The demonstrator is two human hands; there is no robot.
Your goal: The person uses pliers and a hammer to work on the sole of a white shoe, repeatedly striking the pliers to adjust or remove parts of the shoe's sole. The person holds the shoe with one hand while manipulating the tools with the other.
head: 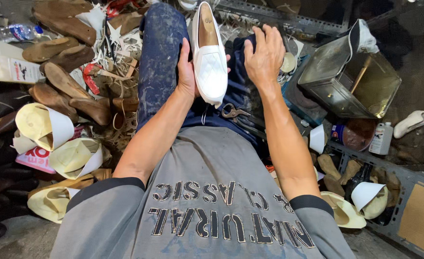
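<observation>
Already the white shoe point(209, 60) looks mostly made: its top is shaped, smooth and quilted at the toe, and a wooden form sits inside it. I think it is far along, but the form would need to come out, and the sole side is hidden, so I cannot tell if that part is done. The shoe rests on the person's lap, on the blue pants point(161, 57), toe pointing near and heel pointing far. The left hand point(188, 72) is curled around the shoe's left side, thumb near the toe, gripping it tight. The right hand point(264, 55) is just to the right of the shoe, fingers spread apart and bent, holding nothing; it may touch the knee, but I cannot tell for sure. Both arms reach out straight from the body, elbows near, hands far. Pincers point(236, 114) lie on the lap, just near the toe. On the left is a pile of wooden forms point(63, 86) and cream shoe tops point(44, 127). On the right sits a metal tin point(351, 81), a small white bottle point(381, 138) and 1 more white shoe point(413, 122).
</observation>
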